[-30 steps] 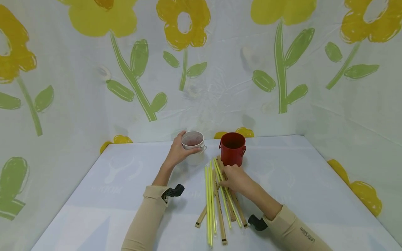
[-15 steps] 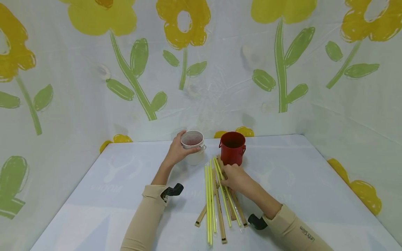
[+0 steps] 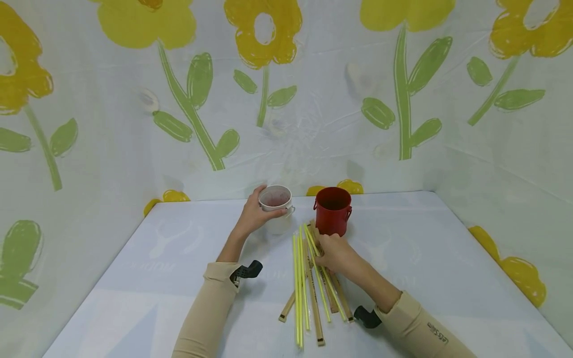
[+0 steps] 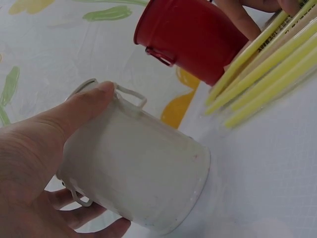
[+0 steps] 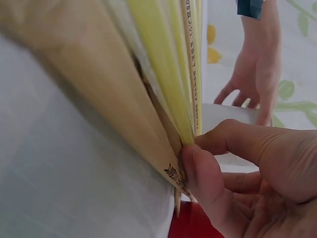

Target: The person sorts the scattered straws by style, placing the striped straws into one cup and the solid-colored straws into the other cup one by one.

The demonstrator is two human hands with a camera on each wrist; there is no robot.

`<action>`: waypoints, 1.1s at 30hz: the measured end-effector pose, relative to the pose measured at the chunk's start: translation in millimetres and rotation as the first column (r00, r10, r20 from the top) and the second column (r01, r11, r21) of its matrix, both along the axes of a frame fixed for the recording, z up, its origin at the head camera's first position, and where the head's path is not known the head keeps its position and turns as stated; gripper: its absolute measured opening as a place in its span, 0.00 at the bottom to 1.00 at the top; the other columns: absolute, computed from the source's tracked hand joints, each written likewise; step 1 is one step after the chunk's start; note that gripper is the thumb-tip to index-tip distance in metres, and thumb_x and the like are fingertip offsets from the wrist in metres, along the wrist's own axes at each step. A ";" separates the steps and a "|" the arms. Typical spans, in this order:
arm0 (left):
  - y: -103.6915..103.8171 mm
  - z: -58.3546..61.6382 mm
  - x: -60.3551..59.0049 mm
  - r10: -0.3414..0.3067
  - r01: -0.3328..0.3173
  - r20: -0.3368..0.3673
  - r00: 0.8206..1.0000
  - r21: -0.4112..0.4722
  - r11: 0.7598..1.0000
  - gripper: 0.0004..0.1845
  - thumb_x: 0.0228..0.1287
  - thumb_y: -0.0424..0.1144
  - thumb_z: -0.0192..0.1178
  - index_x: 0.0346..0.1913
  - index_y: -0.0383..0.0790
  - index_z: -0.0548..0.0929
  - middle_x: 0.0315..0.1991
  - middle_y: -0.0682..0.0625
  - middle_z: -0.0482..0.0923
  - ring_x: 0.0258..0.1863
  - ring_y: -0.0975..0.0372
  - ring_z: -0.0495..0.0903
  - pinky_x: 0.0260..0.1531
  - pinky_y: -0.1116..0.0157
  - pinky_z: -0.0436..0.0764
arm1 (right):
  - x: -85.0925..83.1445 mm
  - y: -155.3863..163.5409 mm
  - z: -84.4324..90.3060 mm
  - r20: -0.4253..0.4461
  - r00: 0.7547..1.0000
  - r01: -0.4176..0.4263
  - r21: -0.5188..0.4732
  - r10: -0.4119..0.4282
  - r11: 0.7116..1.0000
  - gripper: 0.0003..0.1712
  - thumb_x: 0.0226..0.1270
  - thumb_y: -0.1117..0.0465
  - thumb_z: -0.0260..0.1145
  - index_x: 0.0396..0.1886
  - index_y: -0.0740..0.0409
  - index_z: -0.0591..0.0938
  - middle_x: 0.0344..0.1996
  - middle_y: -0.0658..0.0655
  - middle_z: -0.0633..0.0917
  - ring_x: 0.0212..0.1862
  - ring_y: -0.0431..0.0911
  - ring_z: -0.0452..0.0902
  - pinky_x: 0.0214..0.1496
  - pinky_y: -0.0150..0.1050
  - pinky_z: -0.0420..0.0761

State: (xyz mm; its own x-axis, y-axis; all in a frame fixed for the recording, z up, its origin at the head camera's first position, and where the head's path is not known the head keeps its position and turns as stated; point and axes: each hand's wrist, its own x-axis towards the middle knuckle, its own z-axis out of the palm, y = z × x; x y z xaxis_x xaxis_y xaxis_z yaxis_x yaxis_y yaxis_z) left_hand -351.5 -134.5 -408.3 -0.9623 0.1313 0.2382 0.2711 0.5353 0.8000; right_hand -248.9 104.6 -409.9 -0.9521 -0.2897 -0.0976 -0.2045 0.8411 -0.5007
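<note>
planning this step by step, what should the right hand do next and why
Probably lift the yellow stick gently upward: the right hand seems to pinch it near one end, and brown sticks lie close beside it, so a slow lift may avoid dragging them.

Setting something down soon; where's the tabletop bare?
Free: white tabletop left of the beige left sleeve, and right of the red cylindrical bucket. Crowded: the middle, with slim yellow sticks and flat brown sticks.

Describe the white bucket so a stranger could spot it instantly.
Near the far edge of the pale table, find the person's left hand. It grips the cylindrical, open-topped white bucket; its colour sets it apart from its neighbour, the cylindrical red bucket.
</note>
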 end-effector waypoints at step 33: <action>0.5 2.1 2.4 -0.005 0.005 -0.005 1.000 0.004 1.000 0.56 0.48 0.52 0.76 0.76 0.43 0.55 0.66 0.38 0.66 0.65 0.46 0.68 0.62 0.44 0.70 | -4.3 7.6 6.5 -0.014 0.999 0.028 -0.110 -0.030 0.994 0.17 0.57 0.62 0.72 0.45 0.62 0.80 0.19 0.53 0.80 0.16 0.44 0.76 0.21 0.31 0.78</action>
State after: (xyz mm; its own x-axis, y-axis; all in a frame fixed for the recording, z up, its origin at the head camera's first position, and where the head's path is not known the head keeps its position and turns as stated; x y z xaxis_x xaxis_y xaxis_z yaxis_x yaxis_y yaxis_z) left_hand -349.2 -133.9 -406.2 -0.9605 0.1350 0.2432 0.2774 0.5307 0.8008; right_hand -253.2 112.2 -403.4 -0.9615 -0.2700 -0.0521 -0.1892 0.7869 -0.5873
